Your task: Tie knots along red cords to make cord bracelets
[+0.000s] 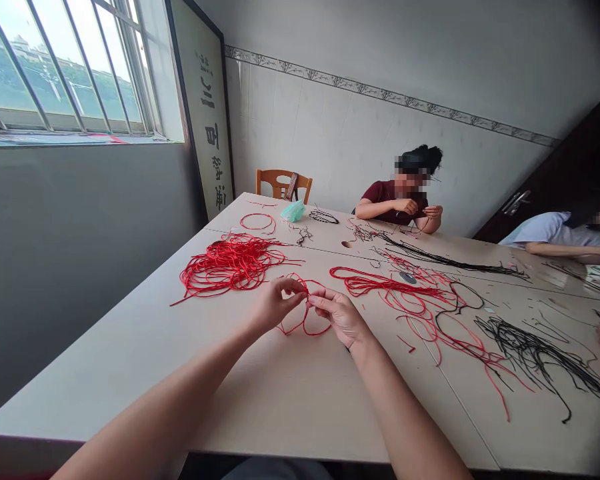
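A thin red cord is pinched between my two hands, with its loops hanging below and behind my fingers. My left hand grips it from the left, thumb and forefinger pressed together. From the right, my right hand pinches the same cord, its fingertips almost touching the left ones. The exact spot where the cord is held is partly hidden by my fingers. Beyond my left hand lies a tangled heap of red cords. To the right of my right hand rests a looped bundle of red cord.
Black cords spread over the right of the table, with another long black bundle farther back. A green plastic bag stands near the far edge. One person handles cord across the table; another sits at the right.
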`<state>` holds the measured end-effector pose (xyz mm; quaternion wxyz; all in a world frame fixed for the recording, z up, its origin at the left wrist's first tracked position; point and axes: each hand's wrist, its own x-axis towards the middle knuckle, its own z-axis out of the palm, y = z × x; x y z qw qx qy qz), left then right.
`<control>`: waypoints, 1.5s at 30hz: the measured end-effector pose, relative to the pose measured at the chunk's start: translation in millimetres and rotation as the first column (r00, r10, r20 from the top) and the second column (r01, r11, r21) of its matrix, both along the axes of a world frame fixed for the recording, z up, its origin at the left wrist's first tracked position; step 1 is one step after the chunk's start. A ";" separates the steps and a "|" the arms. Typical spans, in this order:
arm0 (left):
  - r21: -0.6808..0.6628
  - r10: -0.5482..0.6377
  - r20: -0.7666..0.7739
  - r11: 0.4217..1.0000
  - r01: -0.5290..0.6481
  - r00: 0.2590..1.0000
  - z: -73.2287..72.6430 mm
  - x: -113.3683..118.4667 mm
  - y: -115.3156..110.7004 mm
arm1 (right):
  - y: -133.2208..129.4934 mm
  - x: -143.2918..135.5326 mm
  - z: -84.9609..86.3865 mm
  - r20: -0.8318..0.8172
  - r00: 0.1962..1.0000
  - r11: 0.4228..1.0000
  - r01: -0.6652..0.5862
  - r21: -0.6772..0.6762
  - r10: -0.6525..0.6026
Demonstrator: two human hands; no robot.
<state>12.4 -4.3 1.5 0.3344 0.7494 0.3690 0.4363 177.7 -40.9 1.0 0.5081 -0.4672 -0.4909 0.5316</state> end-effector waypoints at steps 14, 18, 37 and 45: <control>-0.370 -0.126 0.423 0.880 0.298 0.897 5.0 2.1 -4.1 | 0.4 -22.1 -9.0 -0.206 0.963 0.978 0.192 0.078 -0.173; -0.389 -0.116 0.425 0.872 0.298 0.897 7.2 1.5 -6.2 | -2.9 -24.4 -5.2 -0.187 0.971 0.971 0.179 0.157 -0.148; -0.291 -0.165 0.286 0.924 0.249 0.944 8.5 -1.9 -5.9 | -4.7 -20.2 -1.9 -0.135 0.972 0.947 0.222 0.231 -0.194; -0.508 -0.169 0.453 0.758 0.409 0.875 9.2 -5.1 -0.3 | -6.2 -17.9 -1.4 0.107 0.966 0.917 0.183 0.354 -0.235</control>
